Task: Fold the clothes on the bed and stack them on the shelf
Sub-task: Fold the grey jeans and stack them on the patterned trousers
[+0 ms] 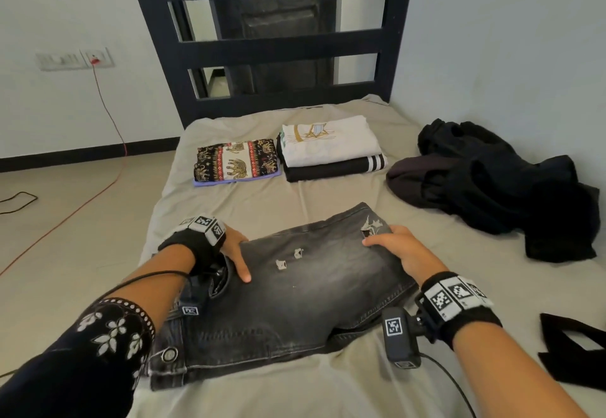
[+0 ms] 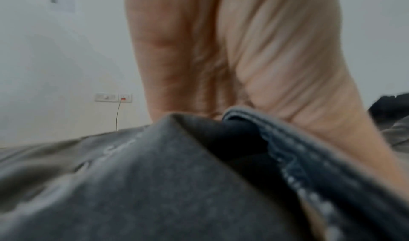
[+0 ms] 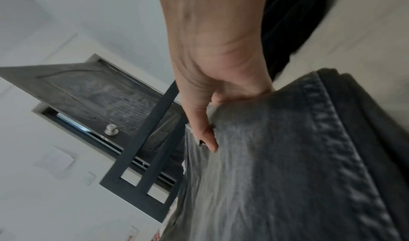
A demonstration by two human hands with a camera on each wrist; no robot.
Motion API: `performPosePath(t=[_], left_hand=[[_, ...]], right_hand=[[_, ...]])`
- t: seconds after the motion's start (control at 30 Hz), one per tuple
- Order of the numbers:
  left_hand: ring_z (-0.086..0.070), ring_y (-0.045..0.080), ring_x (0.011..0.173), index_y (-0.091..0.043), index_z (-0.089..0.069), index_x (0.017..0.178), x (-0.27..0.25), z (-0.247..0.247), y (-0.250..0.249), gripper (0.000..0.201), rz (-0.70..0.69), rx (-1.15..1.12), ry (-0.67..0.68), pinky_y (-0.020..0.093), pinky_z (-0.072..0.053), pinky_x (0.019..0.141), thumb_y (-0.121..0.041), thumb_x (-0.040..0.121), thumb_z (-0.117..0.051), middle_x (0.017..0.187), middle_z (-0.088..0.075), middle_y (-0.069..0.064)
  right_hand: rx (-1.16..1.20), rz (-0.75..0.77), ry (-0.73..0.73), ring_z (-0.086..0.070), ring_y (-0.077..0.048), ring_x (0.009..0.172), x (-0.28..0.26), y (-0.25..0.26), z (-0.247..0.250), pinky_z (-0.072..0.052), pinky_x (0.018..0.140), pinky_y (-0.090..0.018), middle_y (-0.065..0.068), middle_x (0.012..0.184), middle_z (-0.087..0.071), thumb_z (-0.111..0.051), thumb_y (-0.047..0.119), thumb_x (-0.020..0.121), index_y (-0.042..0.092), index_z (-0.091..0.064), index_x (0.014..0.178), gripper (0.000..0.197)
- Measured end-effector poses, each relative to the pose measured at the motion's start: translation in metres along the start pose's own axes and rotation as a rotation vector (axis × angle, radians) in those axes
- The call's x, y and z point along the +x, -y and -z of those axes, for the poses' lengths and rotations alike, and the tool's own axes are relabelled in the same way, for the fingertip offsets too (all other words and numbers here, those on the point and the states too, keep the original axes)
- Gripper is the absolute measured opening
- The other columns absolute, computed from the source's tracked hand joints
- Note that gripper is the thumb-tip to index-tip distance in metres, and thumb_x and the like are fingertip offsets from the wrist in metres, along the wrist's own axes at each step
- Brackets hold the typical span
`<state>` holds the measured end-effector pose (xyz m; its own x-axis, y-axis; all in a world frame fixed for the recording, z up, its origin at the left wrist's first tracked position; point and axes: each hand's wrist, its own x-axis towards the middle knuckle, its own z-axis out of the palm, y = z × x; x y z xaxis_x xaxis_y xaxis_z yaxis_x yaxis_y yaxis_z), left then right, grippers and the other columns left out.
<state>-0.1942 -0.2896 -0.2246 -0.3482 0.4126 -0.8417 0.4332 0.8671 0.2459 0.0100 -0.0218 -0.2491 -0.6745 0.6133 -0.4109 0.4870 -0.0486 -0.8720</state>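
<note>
jeans (image 1: 295,299), grey and ripped, folded flat on bed (image 1: 249,201). left hand (image 1: 234,250) gripping left fold, thumb on top; right hand (image 1: 401,250) pinching far right edge. seen from right wrist only: door with knob (image 3: 111,129). seen from head only: two folded stacks (image 1: 288,155), black heap (image 1: 492,188), headboard (image 1: 272,47).

jeans (image 1: 295,293): dark grey ripped denim, folded flat on the bed (image 1: 249,201), gripped at both side edges, thumbs on top | folded stacks (image 1: 328,148): well beyond the fingertips | black clothes heap (image 1: 492,188): unfolded, beyond and right of right-hand fingers
</note>
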Motion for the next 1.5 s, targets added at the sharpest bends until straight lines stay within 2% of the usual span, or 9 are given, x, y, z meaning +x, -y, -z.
performPosePath(t=[0.17,0.27,0.4,0.5,0.63,0.73,0.93,1.23,1.5], left_hand=[[-0.067,0.019,0.100,-0.022,-0.070,0.104,-0.054,0.005,0.013,0.057,-0.158,-0.064,-0.343,0.033,-0.050,0.097,-0.043,0.056,-0.089,0.104,-0.073,-0.004],[-0.058,0.017,0.110,-0.029,-0.059,0.125,-0.099,-0.004,0.018,0.057,-0.280,0.107,-0.813,0.036,-0.043,0.101,-0.040,0.073,-0.081,0.120,-0.063,-0.008],[-0.062,0.021,0.095,-0.026,-0.058,0.118,-0.135,-0.056,0.014,0.040,-0.330,0.576,-1.431,0.042,-0.050,0.082,-0.036,0.081,-0.068,0.107,-0.063,-0.002],[-0.060,0.026,0.082,-0.016,-0.062,0.105,-0.115,-0.106,0.007,0.028,-0.299,0.679,-1.600,0.039,-0.046,0.067,-0.024,0.078,-0.061,0.098,-0.062,0.006],[-0.054,0.024,0.078,-0.016,-0.064,0.100,-0.058,-0.188,0.011,0.043,-0.294,0.818,-1.307,0.037,-0.032,0.066,-0.042,0.069,-0.049,0.091,-0.060,0.003],[-0.056,0.014,0.080,-0.021,-0.067,0.104,-0.046,-0.219,0.019,0.054,-0.313,0.662,-1.220,0.031,-0.045,0.066,-0.063,0.074,-0.052,0.094,-0.061,-0.007],[-0.059,0.012,0.086,-0.028,-0.067,0.105,-0.070,-0.184,0.044,0.048,-0.158,0.410,-1.305,0.031,-0.047,0.069,-0.057,0.090,-0.031,0.099,-0.060,-0.011],[-0.058,0.004,0.103,-0.026,-0.067,0.116,-0.097,-0.154,0.080,0.038,-0.236,-0.461,-0.823,0.029,-0.041,0.103,-0.046,0.099,-0.040,0.118,-0.066,-0.008],[-0.061,0.015,0.106,-0.024,-0.064,0.114,-0.123,-0.142,0.077,0.086,-0.213,-0.971,-0.632,0.033,-0.040,0.086,-0.077,0.085,-0.002,0.109,-0.070,0.000]], right_hand=[[0.109,0.210,0.029,-0.066,-0.022,0.076,-0.021,0.039,0.014,-0.050,0.055,-0.025,-0.009,0.090,-0.070,-0.074,-0.004,0.075,0.007,-0.068,0.099,0.027],[0.184,0.375,-0.005,-0.066,-0.018,0.084,-0.030,0.056,0.022,-0.051,0.067,-0.025,-0.007,0.097,-0.071,-0.075,-0.006,0.075,0.006,-0.068,0.106,0.035],[0.185,0.497,-0.108,-0.053,-0.014,0.076,-0.045,0.064,0.026,-0.044,0.066,-0.023,-0.004,0.085,-0.061,-0.063,-0.005,0.087,0.005,-0.066,0.091,0.012],[0.294,0.375,-0.134,-0.053,-0.021,0.078,-0.046,0.047,0.020,-0.046,0.068,-0.030,-0.006,0.084,-0.056,-0.047,-0.004,0.096,0.012,-0.061,0.085,0.024],[0.650,-0.103,-0.049,-0.056,-0.033,0.081,-0.049,-0.008,0.017,-0.054,0.050,-0.039,-0.018,0.091,-0.058,-0.040,0.022,0.103,0.006,-0.056,0.102,0.022],[0.519,-0.199,0.063,-0.062,-0.032,0.102,-0.042,-0.045,0.026,-0.054,0.078,-0.041,-0.018,0.111,-0.067,-0.057,0.057,0.087,0.010,-0.064,0.115,0.055],[0.157,-0.139,-0.011,-0.065,-0.032,0.096,-0.037,-0.038,0.016,-0.053,0.082,-0.038,-0.017,0.100,-0.071,-0.092,0.020,0.049,0.001,-0.067,0.109,0.068],[-0.323,0.513,-0.287,-0.060,-0.030,0.101,-0.110,0.045,-0.050,-0.045,0.079,-0.031,-0.010,0.109,-0.065,-0.074,0.013,0.080,0.008,-0.060,0.119,0.042],[-0.727,1.115,-0.219,-0.062,-0.027,0.076,-0.205,0.058,-0.191,-0.048,0.064,-0.034,-0.007,0.083,-0.066,-0.064,0.004,0.082,0.015,-0.064,0.105,0.026]])
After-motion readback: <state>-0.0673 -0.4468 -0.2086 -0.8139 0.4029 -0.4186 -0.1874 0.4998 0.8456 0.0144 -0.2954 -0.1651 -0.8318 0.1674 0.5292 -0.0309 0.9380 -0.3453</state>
